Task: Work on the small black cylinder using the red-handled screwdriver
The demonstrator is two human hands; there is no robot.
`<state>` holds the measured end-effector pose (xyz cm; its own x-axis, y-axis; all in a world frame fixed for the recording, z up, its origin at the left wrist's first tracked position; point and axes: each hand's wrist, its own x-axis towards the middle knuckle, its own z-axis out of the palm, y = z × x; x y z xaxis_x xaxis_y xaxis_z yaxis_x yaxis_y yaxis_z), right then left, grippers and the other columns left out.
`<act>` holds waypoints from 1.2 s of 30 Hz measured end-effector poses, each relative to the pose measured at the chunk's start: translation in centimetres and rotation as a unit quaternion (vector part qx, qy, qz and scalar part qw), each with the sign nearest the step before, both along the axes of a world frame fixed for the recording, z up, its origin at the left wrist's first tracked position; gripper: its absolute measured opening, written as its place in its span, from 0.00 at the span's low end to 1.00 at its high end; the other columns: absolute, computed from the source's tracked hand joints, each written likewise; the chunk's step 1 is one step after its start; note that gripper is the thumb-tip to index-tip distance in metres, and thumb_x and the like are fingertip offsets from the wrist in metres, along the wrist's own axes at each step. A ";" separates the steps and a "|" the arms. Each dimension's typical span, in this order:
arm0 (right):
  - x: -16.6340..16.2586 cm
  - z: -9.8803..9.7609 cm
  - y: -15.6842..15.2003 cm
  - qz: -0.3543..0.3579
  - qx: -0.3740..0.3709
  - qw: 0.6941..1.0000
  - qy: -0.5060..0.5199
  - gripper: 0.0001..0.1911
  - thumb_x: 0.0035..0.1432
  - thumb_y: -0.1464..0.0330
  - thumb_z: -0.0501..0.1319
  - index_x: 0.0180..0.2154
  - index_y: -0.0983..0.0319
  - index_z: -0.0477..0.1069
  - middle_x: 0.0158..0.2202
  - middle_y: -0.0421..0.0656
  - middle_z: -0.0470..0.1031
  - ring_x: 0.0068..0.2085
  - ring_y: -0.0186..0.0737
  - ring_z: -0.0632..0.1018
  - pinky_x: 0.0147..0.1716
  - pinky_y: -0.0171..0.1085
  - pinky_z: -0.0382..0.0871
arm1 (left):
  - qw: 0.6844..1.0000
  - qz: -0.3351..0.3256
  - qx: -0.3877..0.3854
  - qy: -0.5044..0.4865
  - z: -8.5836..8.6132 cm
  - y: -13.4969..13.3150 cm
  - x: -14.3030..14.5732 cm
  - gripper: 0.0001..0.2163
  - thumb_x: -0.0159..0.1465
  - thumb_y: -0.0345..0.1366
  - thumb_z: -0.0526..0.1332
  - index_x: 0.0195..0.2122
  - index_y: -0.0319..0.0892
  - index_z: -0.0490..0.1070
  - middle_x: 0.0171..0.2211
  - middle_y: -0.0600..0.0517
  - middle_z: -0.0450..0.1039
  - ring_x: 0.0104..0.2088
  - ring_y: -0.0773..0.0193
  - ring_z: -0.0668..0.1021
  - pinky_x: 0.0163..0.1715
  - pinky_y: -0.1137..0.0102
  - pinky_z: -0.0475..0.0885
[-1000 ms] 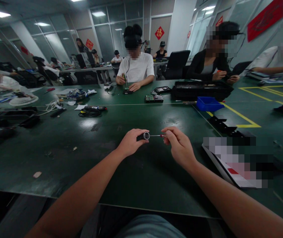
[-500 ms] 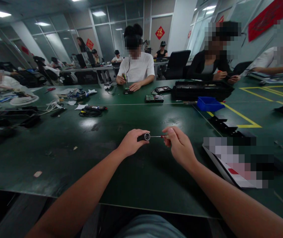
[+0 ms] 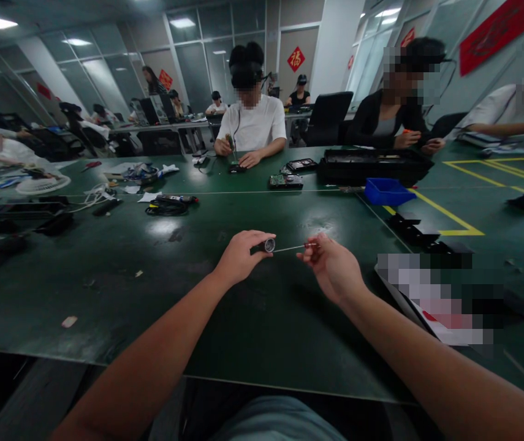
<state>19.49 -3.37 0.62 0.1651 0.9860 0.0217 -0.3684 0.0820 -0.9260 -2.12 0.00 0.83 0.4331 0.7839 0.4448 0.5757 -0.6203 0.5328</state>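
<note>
My left hand point(image 3: 241, 257) is closed around a small black cylinder point(image 3: 269, 245) with a round, silvery open end that faces right and toward me. Most of the cylinder's body is hidden by my fingers. In my right hand point(image 3: 335, 266) is a thin screwdriver point(image 3: 290, 248), its reddish handle between thumb and fingers. The metal shaft points left, and its tip is at the lower edge of the cylinder's open end; whether it touches cannot be made out. Both hands are above the green table point(image 3: 252, 331).
On the right lie a white booklet point(image 3: 461, 337), several black brackets point(image 3: 413, 229) and a blue bin point(image 3: 388, 192). A long black tray point(image 3: 374, 165) stands behind them. Coiled black cable point(image 3: 167, 207) is at left. Across the table a person in white point(image 3: 255, 125) works on a small device.
My left hand and the cylinder have shifted slightly up and left. My right hand has rolled palm-up, and the screwdriver now slants, with its handle higher than its tip.
</note>
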 end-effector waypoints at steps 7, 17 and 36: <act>0.1 -0.2 0.0 -0.059 0.042 0.994 -0.081 0.18 0.58 0.50 0.65 0.35 0.58 0.74 0.32 0.42 0.76 0.32 0.40 0.77 0.37 0.43 0.76 | 0.999 0.015 -0.038 0.014 -0.2 -0.1 0.0 0.17 0.65 0.35 0.67 0.55 0.47 0.75 0.52 0.49 0.78 0.53 0.55 0.76 0.56 0.56 0.69; 0.2 0.1 -0.6 -0.045 0.105 0.966 -0.232 0.15 0.64 0.54 0.61 0.39 0.59 0.75 0.33 0.43 0.79 0.35 0.41 0.79 0.40 0.44 0.73 | 0.999 0.002 -0.038 0.017 -0.4 -0.2 0.1 0.18 0.65 0.38 0.67 0.56 0.47 0.74 0.52 0.50 0.78 0.51 0.55 0.76 0.54 0.58 0.69; 0.6 1.1 -1.4 -0.037 0.146 0.903 -0.403 0.13 0.65 0.57 0.59 0.40 0.59 0.76 0.29 0.41 0.80 0.31 0.41 0.80 0.33 0.39 0.70 | 0.999 -0.002 -0.051 0.016 -0.4 -0.3 0.2 0.17 0.64 0.37 0.68 0.55 0.46 0.75 0.50 0.49 0.79 0.49 0.55 0.77 0.53 0.59 0.69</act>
<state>20.06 -4.76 1.75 0.0451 0.9055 0.4219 0.4320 0.3631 -0.8255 -1.93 -0.31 0.41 0.4489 0.8225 0.3493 0.5907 -0.5664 0.5747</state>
